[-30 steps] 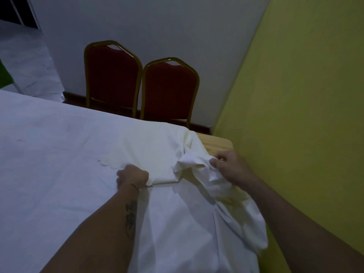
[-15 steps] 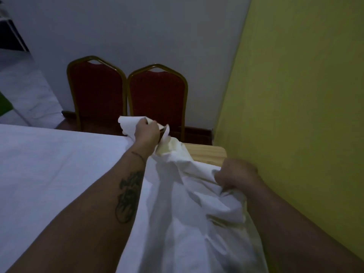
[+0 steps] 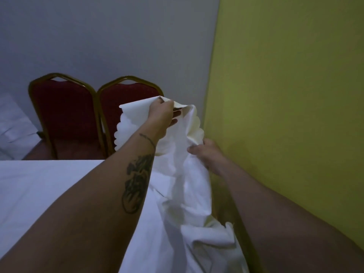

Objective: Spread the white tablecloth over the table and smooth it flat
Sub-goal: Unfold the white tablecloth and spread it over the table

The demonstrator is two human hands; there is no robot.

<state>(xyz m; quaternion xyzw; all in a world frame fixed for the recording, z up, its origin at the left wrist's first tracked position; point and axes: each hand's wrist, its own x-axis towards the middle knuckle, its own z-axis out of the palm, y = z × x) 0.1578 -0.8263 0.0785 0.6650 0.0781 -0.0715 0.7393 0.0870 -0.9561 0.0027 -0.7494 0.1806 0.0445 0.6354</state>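
Note:
The white tablecloth [image 3: 181, 182] covers most of the table, flat on the left and bunched at the far right corner. My left hand [image 3: 160, 117] is raised above the table's far edge and grips the cloth's scalloped hem, lifting it in front of the right chair. Lower and to the right, my right hand [image 3: 206, 152] pinches the same hem near the yellow wall. Folds of cloth hang between the two hands and pile at the lower right. The table's corner is hidden beneath the lifted cloth.
Two red chairs with gold frames [image 3: 67, 115] [image 3: 126, 99] stand behind the table against a grey wall. A yellow wall [image 3: 285, 95] runs close along the right side. Another white-covered surface [image 3: 13, 125] shows at the far left.
My left hand has carried the scalloped edge up off the table and forward to the right. My right hand has lifted and moved forward with its hold on the cloth. The bare wooden corner is now covered.

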